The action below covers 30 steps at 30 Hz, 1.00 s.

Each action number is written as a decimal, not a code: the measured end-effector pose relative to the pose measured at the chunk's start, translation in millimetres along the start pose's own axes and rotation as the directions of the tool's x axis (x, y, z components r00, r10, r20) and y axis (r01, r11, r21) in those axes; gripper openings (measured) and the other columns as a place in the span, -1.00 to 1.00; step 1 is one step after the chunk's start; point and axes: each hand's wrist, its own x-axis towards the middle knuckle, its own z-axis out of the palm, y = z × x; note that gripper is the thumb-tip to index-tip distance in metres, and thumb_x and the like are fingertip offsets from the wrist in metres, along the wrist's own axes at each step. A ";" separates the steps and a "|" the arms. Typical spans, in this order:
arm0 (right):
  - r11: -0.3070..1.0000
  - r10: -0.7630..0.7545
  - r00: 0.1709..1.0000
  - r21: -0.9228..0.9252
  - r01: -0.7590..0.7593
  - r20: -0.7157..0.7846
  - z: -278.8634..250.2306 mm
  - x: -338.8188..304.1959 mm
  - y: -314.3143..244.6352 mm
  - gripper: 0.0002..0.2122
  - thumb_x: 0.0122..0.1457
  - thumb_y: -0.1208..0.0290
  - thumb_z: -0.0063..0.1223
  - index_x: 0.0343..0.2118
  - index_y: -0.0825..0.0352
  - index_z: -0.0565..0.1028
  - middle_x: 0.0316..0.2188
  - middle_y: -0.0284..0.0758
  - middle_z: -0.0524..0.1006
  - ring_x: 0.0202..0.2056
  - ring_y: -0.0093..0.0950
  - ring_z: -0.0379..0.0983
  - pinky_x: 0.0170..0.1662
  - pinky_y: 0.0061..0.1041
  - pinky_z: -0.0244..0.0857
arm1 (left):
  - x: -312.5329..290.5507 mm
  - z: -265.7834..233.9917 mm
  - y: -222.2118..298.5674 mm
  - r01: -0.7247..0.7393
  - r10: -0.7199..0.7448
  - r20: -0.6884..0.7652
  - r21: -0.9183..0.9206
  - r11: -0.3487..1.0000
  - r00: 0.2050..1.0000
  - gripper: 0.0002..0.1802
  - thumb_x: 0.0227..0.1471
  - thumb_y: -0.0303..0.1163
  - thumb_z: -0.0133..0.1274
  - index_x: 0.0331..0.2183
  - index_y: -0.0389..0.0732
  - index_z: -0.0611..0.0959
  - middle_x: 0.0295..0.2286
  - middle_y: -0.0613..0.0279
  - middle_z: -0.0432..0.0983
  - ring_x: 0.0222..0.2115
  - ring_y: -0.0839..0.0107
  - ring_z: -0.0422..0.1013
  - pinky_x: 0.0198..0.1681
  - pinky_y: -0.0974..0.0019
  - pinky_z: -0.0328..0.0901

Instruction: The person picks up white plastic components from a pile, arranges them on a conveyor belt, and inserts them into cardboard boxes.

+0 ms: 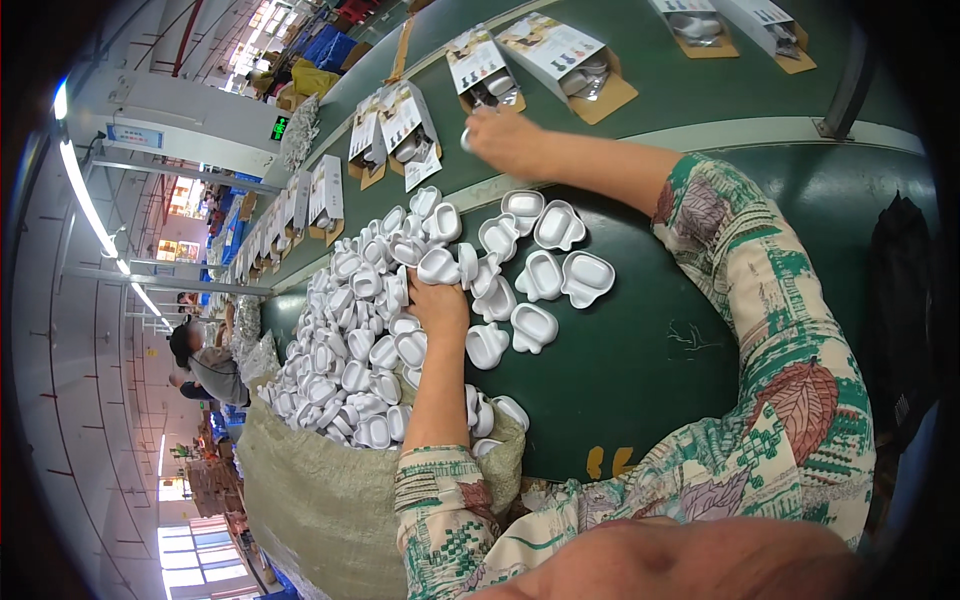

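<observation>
My left hand (437,305) reaches into a large heap of white plastic parts (345,290), each a small shallow dish with a rounded tab. Its fingers close on one white plastic part (438,266) at the heap's right side and are partly hidden by it. My right hand (505,145) is stretched out over the rail, its fingers pinched around another white part (466,140), of which only an edge shows. Just beyond it lies an open printed box (478,62) with clear-bagged contents, beside a second open box (545,50).
A woven sack (320,500) lies under the heap's near side. Several loose white parts (560,225) are spread on the green table (620,370). Past the metal rail (740,132), more open boxes (400,120) line a green belt. A metal post (850,85) rises at right; a person (212,365) stands far left.
</observation>
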 end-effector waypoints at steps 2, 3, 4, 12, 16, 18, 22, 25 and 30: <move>0.994 0.054 0.998 -0.095 -0.050 0.038 6.1 1.7 26.1 -0.88 -0.11 0.43 -0.02 -0.55 0.33 0.53 -0.40 -0.29 0.45 -0.26 -0.35 0.35 -0.30 -0.31 0.25 | -2.4 -3.9 8.2 0.034 -0.035 -0.011 -0.058 0.998 0.999 -0.22 -0.07 -0.04 0.02 0.06 -0.34 0.20 0.08 -0.05 0.05 0.09 -0.06 0.00 0.03 -0.21 -0.01; 0.993 0.074 0.993 -0.098 -0.064 0.097 6.6 4.3 35.5 -0.87 -0.09 0.42 0.00 -0.53 0.33 0.54 -0.39 -0.30 0.45 -0.22 -0.35 0.35 -0.28 -0.30 0.25 | -4.6 -7.7 12.0 0.069 -0.071 -0.017 -0.110 0.992 0.997 -0.21 -0.07 -0.03 0.02 0.06 -0.35 0.20 0.08 -0.06 0.05 0.09 -0.06 0.00 0.04 -0.19 -0.02; 0.985 0.096 0.990 -0.152 -0.079 0.104 8.2 4.9 42.9 -0.87 -0.09 0.42 0.01 -0.52 0.33 0.54 -0.39 -0.29 0.46 -0.21 -0.35 0.35 -0.27 -0.30 0.25 | -6.5 -10.9 14.7 0.072 -0.074 -0.015 -0.108 0.992 0.997 -0.21 -0.07 -0.03 0.02 0.06 -0.35 0.20 0.08 -0.06 0.05 0.09 -0.06 0.00 0.04 -0.19 -0.02; 0.910 0.331 0.925 -0.197 -0.365 -0.185 17.2 -1.0 114.5 -0.92 -0.06 0.45 -0.03 -0.45 0.26 0.45 -0.35 -0.32 0.42 -0.21 -0.36 0.36 -0.26 -0.28 0.25 | -6.5 -11.8 13.1 0.007 -0.008 -0.020 -0.059 0.998 1.000 -0.13 -0.07 0.04 -0.01 0.07 -0.42 0.14 0.07 -0.12 0.07 0.09 -0.07 0.01 0.07 -0.13 -0.04; 0.969 0.220 0.962 0.151 -0.196 -0.163 -0.5 -14.6 84.4 -0.91 -0.07 0.54 -0.07 -0.45 0.30 0.42 -0.36 -0.24 0.41 -0.20 -0.25 0.36 -0.23 -0.27 0.28 | -5.1 -9.4 10.4 0.018 -0.020 -0.031 -0.068 0.998 0.999 -0.15 -0.08 0.03 0.01 0.06 -0.38 0.16 0.07 -0.09 0.07 0.09 -0.07 0.01 0.06 -0.15 -0.04; 0.909 0.013 0.999 0.416 0.005 -0.038 -20.7 -33.2 57.4 -0.89 -0.08 0.58 -0.09 -0.44 0.29 0.43 -0.35 -0.22 0.40 -0.21 -0.23 0.35 -0.21 -0.31 0.30 | -5.9 -15.6 11.4 0.030 -0.031 -0.020 -0.055 0.998 0.999 -0.15 -0.08 0.03 0.01 0.07 -0.38 0.16 0.07 -0.08 0.07 0.09 -0.07 0.00 0.06 -0.16 -0.04; 0.772 -0.286 0.955 0.608 0.184 0.073 -57.7 -77.4 17.6 -0.88 -0.12 0.55 -0.02 -0.46 0.23 0.47 -0.31 -0.27 0.40 -0.23 -0.27 0.35 -0.24 -0.32 0.30 | -8.4 -15.0 15.5 -0.021 0.026 -0.081 0.062 0.998 0.996 -0.27 -0.07 -0.16 0.01 0.03 -0.44 0.22 0.03 -0.13 0.15 -0.01 -0.11 0.15 -0.04 -0.10 0.12; 0.798 -0.329 0.943 0.549 0.247 0.054 -53.2 -76.5 8.2 -0.92 -0.09 0.47 -0.01 -0.48 0.25 0.46 -0.32 -0.30 0.40 -0.22 -0.31 0.35 -0.24 -0.36 0.27 | -3.6 -7.2 5.6 0.002 0.000 -0.125 0.014 1.000 0.992 -0.28 -0.08 -0.17 0.03 0.02 -0.45 0.23 0.01 -0.13 0.17 -0.02 -0.11 0.16 -0.04 -0.11 0.12; 0.917 -0.236 0.972 0.330 0.225 -0.007 -46.0 -69.5 29.4 -0.90 -0.05 0.42 -0.08 -0.49 0.31 0.43 -0.31 -0.28 0.40 -0.23 -0.35 0.34 -0.23 -0.40 0.23 | -3.9 -3.3 9.7 -0.013 0.017 -0.151 0.027 1.000 0.988 -0.29 -0.07 -0.16 0.02 0.02 -0.42 0.23 0.00 -0.12 0.17 -0.02 -0.11 0.16 -0.05 -0.11 0.13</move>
